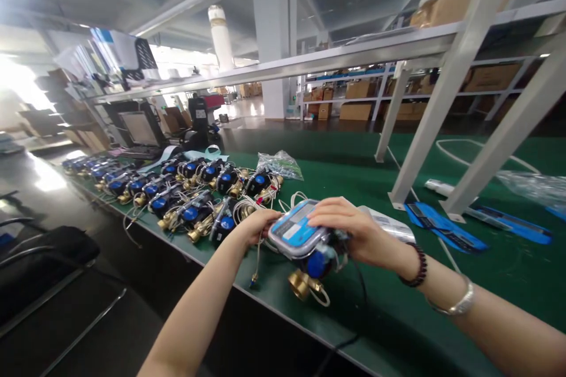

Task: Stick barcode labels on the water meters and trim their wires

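A meter with a blue-and-grey display face (pixel 294 230), a dark body and a brass pipe fitting (pixel 299 284) is just above the green bench, tilted toward me. My right hand (pixel 349 227) grips it from the right, fingers over the top of the casing. At its left edge is my left hand (pixel 259 227), fingers closed, their tips partly hidden behind the casing. A thin white cable (pixel 259 259) hangs beneath that hand and ends in a small brass probe (pixel 253 280). Whether the left fingers hold the cable or the casing is unclear.
Rows of similar meters (pixel 190 212) with brass fittings and coiled cables fill the bench's left side. A clear plastic bag (pixel 280 165) lies behind them. White shelf posts (pixel 435 94) rise at right, near blue-and-black strips (pixel 444 227). A chair (pixel 48 253) stands left.
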The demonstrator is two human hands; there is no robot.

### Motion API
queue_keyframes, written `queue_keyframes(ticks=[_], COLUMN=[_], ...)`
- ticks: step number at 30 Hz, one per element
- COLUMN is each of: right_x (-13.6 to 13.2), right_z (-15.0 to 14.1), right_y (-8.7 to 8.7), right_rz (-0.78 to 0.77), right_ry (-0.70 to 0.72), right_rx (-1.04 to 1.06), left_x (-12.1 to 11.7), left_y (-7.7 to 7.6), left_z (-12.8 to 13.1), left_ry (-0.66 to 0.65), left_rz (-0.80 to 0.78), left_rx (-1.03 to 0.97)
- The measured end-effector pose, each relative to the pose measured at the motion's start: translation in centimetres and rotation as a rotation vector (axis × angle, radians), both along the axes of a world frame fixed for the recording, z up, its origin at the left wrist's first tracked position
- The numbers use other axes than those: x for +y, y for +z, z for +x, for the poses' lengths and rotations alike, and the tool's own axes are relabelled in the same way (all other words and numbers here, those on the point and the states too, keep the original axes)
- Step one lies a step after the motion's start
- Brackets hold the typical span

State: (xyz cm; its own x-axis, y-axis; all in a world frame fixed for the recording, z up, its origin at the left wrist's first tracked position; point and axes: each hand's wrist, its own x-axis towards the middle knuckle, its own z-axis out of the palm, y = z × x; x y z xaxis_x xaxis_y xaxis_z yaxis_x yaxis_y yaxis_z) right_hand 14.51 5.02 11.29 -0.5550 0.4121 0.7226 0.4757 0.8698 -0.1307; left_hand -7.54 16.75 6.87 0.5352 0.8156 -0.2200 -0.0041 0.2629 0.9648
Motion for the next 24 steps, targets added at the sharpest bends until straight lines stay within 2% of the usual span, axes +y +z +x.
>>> queue_keyframes(ticks=[2, 5, 7, 9, 11, 13, 15, 17, 18, 20, 22, 24], right_x=[1.6, 3.2, 3.2, 2.4, 1.1, -0.3, -1.6, -2.9, -3.5, -4.7, -5.7, -5.9], right_z=[-1.0, -0.8, -0.2, 0.4, 1.0, 1.4, 1.9, 2.7, 3.3, 5.0, 6.7, 7.7], right_y=[-2.0, -4.9, -5.8, -6.0, -5.7, -5.2, -4.7, -4.3, -4.1, -3.6, -2.9, -1.8], right_rz=[-0.055, -0.119, -0.113, -0.086, -0.044, 0.000, 0.024, 0.028, 0.030, 0.045, 0.090, 0.141], right_ry=[0.034, -0.031, -0.054, -0.049, -0.049, -0.068, -0.094, -0.132, -0.155, -0.230, -0.332, -0.443], right_rx=[-0.138, -0.165, -0.122, -0.063, 0.026, 0.133, 0.201, 0.200, 0.180, 0.161, 0.201, 0.292], left_x=[-1.0, -3.2, -4.2, -4.4, -3.9, -2.9, -2.1, -1.8, -1.8, -2.1, -2.4, -2.4], left_y=[0.3, 0.3, 0.3, 0.5, 0.5, 0.3, -0.3, -1.1, -1.6, -2.8, -4.2, -5.4], left_z=[-0.9, -2.9, -4.2, -4.8, -4.1, -2.0, 0.7, 3.1, 3.9, 4.3, 3.7, 2.7], left_ry=[0.027, 0.071, 0.135, 0.151, 0.011, -0.252, -0.474, -0.604, -0.647, -0.692, -0.679, -0.634], left_rz=[0.060, 0.185, 0.301, 0.506, 0.804, 1.065, 1.156, 1.098, 0.967, 0.549, 0.149, -0.073], left_rx=[0.053, 0.140, 0.199, 0.260, 0.378, 0.555, 0.669, 0.578, 0.446, 0.141, -0.057, -0.140])
